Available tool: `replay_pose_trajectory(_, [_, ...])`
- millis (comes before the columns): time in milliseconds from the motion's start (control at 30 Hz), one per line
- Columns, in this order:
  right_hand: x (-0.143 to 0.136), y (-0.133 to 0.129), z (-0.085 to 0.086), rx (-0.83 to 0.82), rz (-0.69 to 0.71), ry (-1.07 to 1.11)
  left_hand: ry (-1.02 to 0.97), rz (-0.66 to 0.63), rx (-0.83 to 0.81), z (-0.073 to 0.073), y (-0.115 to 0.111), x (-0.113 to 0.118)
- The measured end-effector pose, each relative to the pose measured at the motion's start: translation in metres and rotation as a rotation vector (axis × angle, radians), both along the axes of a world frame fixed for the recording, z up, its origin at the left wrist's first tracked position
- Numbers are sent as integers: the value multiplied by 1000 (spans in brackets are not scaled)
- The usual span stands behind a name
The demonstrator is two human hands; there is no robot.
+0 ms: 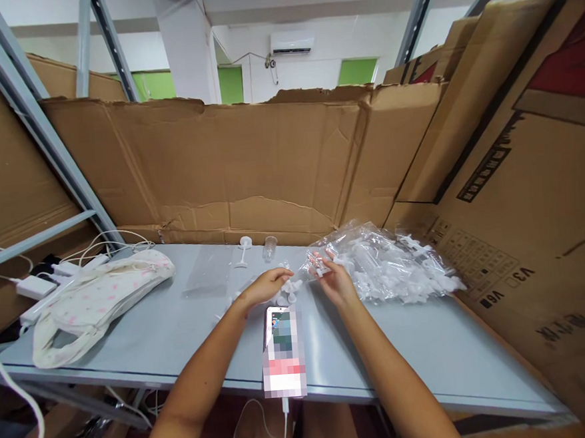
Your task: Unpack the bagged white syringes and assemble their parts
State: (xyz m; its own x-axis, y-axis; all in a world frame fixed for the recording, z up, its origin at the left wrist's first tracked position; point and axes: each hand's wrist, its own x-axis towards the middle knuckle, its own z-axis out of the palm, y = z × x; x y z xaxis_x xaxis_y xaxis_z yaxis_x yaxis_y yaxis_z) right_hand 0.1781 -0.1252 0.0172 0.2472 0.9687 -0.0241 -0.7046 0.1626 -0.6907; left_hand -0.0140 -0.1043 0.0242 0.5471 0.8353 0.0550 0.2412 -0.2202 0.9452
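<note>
Hands over the grey counter, centre. Left hand palm down, fingers curled loosely over small white plastic pump parts; actual grip: cannot tell. Right hand pinches one small white plastic piece at the edge of the clear plastic bag of white parts. Phone lies just below the hands; floral cloth bag far left.

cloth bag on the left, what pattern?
Cream cloth bag with small pink prints; clearest in the head view.
</note>
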Motion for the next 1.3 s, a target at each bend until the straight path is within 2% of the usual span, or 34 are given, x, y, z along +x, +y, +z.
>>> replay_pose_trajectory(233, [11, 2, 1, 10, -12, 14, 5, 19, -50, 4, 2, -4])
replay_pose_trajectory(333, [15, 3, 1, 41, -23, 23, 37, 70, 3, 2, 5, -4])
replay_pose_trajectory(467, [19, 4, 1, 52, -17, 43, 144, 142, 213, 2, 4, -6])
replay_pose_trajectory(600, [21, 4, 2, 61, -19, 31, 431, 114, 383, 2, -3, -5])
replay_pose_trajectory(700, [22, 3, 3, 70, -22, 26, 645, 72, 588, 0, -7, -1])
replay_pose_trajectory(833, [20, 1, 7, 64, -36, 23, 817, 105, 792, -6, -6, 3])
replay_pose_trajectory(1033, [18, 0, 8, 56, -42, 11, 900, 13, 872, -11, -4, 2])
replay_pose_trajectory(1300, [16, 0, 7, 58, -31, -6, 758, -54, 785, -9, -9, 5])
